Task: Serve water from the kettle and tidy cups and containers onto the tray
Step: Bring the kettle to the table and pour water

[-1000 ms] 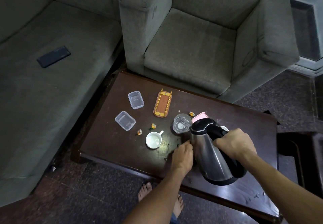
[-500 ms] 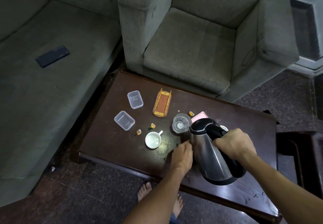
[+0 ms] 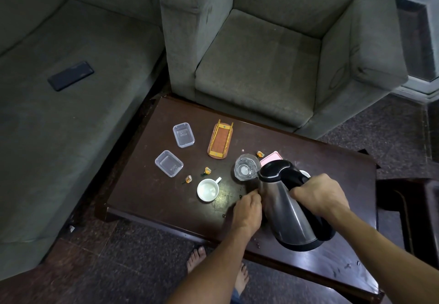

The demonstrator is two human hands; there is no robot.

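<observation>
Gripped kettle (image 3: 288,211) handle with right hand (image 3: 319,194), fingers wrapped; spout tilted over glass (image 3: 246,170). Left hand (image 3: 247,212) fingers curled against kettle body.

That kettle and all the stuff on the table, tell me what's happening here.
A person is tipping a steel kettle toward a clear glass on the dark table. The right hand holds the black handle; the left hand rests against the kettle's side. A white cup, two clear plastic containers, a small orange tray and a few wrapped sweets lie loose on the table, not yet tidied.
</observation>
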